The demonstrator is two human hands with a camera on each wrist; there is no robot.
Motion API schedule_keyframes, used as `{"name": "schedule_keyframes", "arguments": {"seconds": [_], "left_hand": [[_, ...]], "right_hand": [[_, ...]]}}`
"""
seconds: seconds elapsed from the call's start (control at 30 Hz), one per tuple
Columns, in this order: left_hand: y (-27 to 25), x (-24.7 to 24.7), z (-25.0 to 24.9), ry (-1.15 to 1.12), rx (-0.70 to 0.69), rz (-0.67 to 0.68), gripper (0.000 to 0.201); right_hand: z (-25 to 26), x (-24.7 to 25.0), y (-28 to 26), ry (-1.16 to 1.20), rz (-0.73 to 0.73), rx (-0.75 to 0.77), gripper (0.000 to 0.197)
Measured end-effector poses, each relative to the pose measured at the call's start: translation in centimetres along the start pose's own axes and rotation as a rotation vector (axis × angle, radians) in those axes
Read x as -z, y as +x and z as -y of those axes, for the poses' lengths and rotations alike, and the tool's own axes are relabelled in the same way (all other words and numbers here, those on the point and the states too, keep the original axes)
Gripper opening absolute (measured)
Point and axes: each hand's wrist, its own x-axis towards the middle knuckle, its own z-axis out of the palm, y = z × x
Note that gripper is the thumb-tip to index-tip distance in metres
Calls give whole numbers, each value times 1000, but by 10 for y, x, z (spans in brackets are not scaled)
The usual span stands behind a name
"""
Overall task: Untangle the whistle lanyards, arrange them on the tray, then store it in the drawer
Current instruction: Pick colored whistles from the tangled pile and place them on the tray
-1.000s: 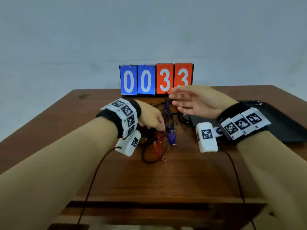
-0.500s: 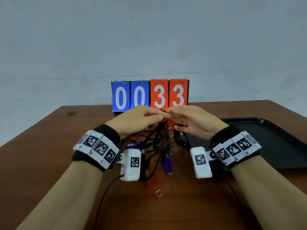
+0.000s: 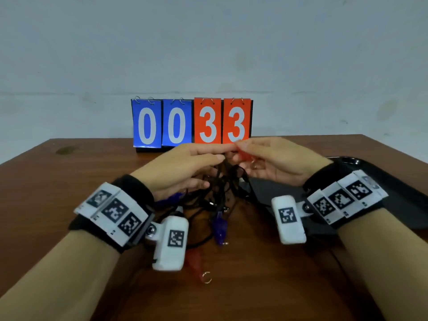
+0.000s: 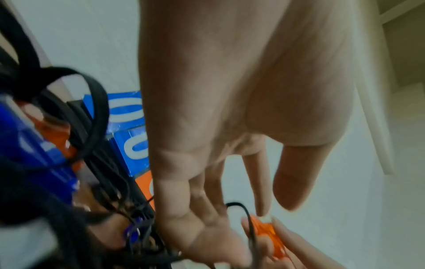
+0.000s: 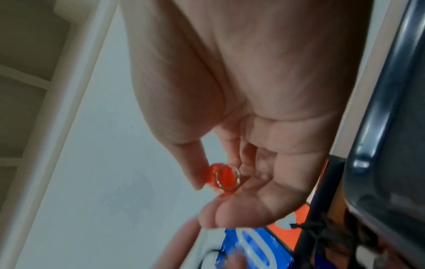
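Both hands are raised in front of the scoreboard with a tangle of black lanyard cords [image 3: 222, 184] hanging between them. My right hand [image 3: 278, 163] pinches a red whistle [image 3: 244, 155] between thumb and fingers; its metal ring shows in the right wrist view [image 5: 227, 177]. My left hand [image 3: 185, 167] pinches the cords right beside that whistle [image 4: 266, 234]. A blue whistle [image 3: 218, 228] dangles from the tangle. Another red whistle [image 3: 195, 258] with a ring lies lower, partly behind the left wrist camera. A second blue whistle [image 3: 169, 199] peeks out under my left wrist.
A black tray [image 3: 405, 181] lies on the wooden table [image 3: 254, 286] at the right, under my right wrist. A flip scoreboard [image 3: 192, 122] reading 0033 stands at the table's back edge. A thin black cable runs along each forearm.
Both hands have come together and risen from the table, lifting the tangle. My right hand, open a second ago, now pinches a red whistle; whistles now dangle below.
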Motion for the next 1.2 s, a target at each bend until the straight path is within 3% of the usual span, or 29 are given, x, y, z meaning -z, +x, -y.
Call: {"name": "schedule_keyframes", "arguments": {"seconds": [0.23, 0.33, 0.63, 0.83, 0.93, 1.03, 1.2], "left_hand": [[-3, 20, 9, 280, 141, 31, 22], [-6, 24, 7, 390, 171, 97, 24], [-14, 28, -1, 688, 313, 293, 18], [-19, 23, -7, 760, 367, 387, 22], [-21, 22, -9, 812, 366, 409, 28], [-21, 21, -10, 823, 351, 404, 32], [-23, 17, -12, 809, 370, 439, 33]], "right_hand": [[-6, 38, 0, 114, -285, -16, 24], [-12, 50, 0, 104, -384, -100, 32], [-28, 68, 10, 0, -371, -274, 21], [-28, 77, 9, -35, -376, -271, 26], [-26, 76, 7, -24, -372, -272, 8], [-28, 77, 11, -79, -379, -243, 23], [-33, 78, 16, -133, -400, -209, 16]]}}
